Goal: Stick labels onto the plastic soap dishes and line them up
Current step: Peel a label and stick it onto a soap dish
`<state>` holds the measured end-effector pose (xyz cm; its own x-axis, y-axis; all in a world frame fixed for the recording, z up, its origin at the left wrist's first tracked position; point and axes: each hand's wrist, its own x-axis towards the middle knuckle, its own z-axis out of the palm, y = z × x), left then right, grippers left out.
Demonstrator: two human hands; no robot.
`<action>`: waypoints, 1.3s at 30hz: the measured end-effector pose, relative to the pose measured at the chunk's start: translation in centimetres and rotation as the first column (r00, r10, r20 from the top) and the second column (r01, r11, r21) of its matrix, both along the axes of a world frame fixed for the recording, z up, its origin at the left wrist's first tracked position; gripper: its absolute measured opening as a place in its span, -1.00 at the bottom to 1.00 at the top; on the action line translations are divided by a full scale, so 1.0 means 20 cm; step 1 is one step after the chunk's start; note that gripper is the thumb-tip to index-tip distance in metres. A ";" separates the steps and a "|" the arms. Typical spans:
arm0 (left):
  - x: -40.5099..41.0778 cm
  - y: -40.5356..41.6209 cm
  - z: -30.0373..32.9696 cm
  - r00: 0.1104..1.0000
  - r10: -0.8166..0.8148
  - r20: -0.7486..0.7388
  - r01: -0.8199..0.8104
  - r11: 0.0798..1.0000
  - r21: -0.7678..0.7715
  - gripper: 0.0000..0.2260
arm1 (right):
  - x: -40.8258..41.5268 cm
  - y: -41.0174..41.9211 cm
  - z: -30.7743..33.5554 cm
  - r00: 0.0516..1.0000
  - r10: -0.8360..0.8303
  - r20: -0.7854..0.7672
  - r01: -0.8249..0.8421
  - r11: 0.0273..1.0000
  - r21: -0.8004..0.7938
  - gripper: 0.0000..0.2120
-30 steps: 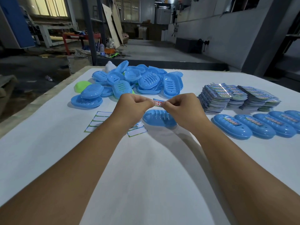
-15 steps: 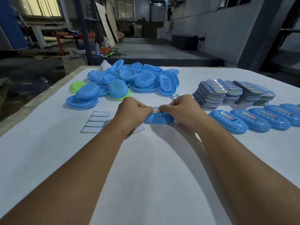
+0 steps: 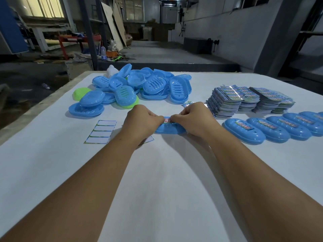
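Note:
A blue soap dish point(image 3: 170, 129) lies upside down on the white table point(image 3: 157, 189) between my hands. A small label point(image 3: 167, 119) with red print rests on its top. My left hand point(image 3: 142, 119) pinches the label's left end and my right hand point(image 3: 194, 118) pinches its right end, both pressing down on the dish. To the right stands a row of labelled blue dishes point(image 3: 244, 131). A heap of unlabelled blue dishes point(image 3: 139, 86) lies at the back left, with a green one point(image 3: 79, 93) among them.
Stacks of printed label sheets point(image 3: 244, 100) sit at the back right. A used backing sheet point(image 3: 101, 131) with empty rectangles lies left of my left arm. The table's left edge drops to a cluttered workshop floor.
Both hands came down from above the table, bringing the label onto the blue dish's top. The dish stayed in place.

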<state>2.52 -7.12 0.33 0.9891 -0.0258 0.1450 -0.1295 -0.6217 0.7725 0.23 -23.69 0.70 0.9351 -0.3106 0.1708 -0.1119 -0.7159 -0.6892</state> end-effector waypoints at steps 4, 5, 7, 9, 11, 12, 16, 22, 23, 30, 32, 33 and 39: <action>-0.01 0.00 0.00 0.999 -0.005 0.039 0.003 0.999 0.051 -0.79 | 0.00 0.00 0.00 1.000 0.009 0.012 -0.008 0.999 -0.053 -0.72; -0.01 0.00 0.00 0.999 -0.006 0.053 0.003 0.998 0.064 -0.79 | 0.00 0.01 0.00 1.000 0.008 0.018 -0.006 0.997 -0.076 -0.72; -0.01 -0.01 0.00 0.997 -0.012 0.078 0.005 0.997 0.083 -0.78 | -0.01 0.02 -0.01 0.999 0.004 0.037 0.000 0.993 -0.119 -0.72; -0.01 -0.01 -0.01 0.995 -0.007 0.099 -0.004 0.994 0.110 -0.76 | -0.02 0.03 -0.01 0.998 -0.006 0.060 0.015 0.989 -0.150 -0.70; -0.02 -0.03 0.00 0.992 0.005 0.126 -0.028 0.982 0.185 -0.72 | -0.02 0.05 -0.02 0.997 -0.022 0.078 0.037 0.980 -0.197 -0.66; -0.02 -0.03 0.00 0.990 0.008 0.143 -0.041 0.973 0.228 -0.70 | -0.02 0.06 -0.02 0.996 -0.030 0.082 0.047 0.974 -0.221 -0.65; -0.02 -0.06 0.00 0.983 0.009 0.184 -0.060 0.959 0.277 -0.73 | -0.02 0.07 0.00 0.996 -0.054 0.072 0.072 0.955 -0.289 -0.66; -0.02 -0.05 0.00 0.985 0.020 0.169 -0.058 0.974 0.219 -0.76 | 0.00 0.07 0.03 0.994 -0.044 0.101 0.082 0.906 -0.415 -0.64; -0.02 -0.05 0.00 0.985 0.023 0.170 -0.060 0.975 0.212 -0.76 | 0.00 0.07 0.03 0.994 -0.048 0.102 0.088 0.900 -0.427 -0.63; -0.01 -0.05 -0.01 0.986 0.031 0.162 -0.061 0.982 0.180 -0.78 | -0.01 0.04 0.02 0.993 -0.101 0.060 0.117 0.910 -0.398 -0.54; -0.01 -0.04 -0.01 0.987 0.040 0.157 -0.067 0.984 0.167 -0.72 | -0.02 0.05 0.01 0.993 -0.107 0.056 0.121 0.916 -0.381 -0.58; -0.01 -0.04 -0.02 0.988 0.041 0.146 -0.065 0.985 0.160 -0.69 | -0.02 0.05 0.00 0.992 -0.109 0.057 0.123 0.917 -0.380 -0.60; 0.00 -0.02 -0.03 0.981 0.061 0.182 -0.076 0.994 0.073 -0.83 | -0.06 0.04 -0.02 0.978 0.190 0.082 -0.171 0.965 -0.196 -0.58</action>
<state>2.59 -7.60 -0.35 0.9470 0.0225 0.3205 -0.2165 -0.6925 0.6882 -0.94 -22.89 0.32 0.9481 -0.0918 0.3043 0.0931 -0.8353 -0.5419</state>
